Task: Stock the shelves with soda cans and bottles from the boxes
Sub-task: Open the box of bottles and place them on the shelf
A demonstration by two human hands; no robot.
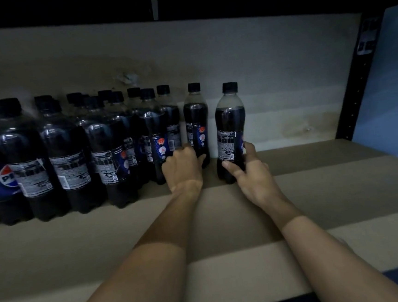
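Head view: our left hand (pixel 182 168) is curled round the lower body of the inner bottle (pixel 196 119), which stands upright on the shelf board (pixel 328 187) just beside the stocked Pepsi bottles (pixel 68 157). Our right hand (pixel 249 170) clamps the lower body of the end bottle (pixel 231 128), upright and a little apart. We should slide each bottle leftward with its base flat, close the gaps, turn labels forward, and release only when both stand steady.
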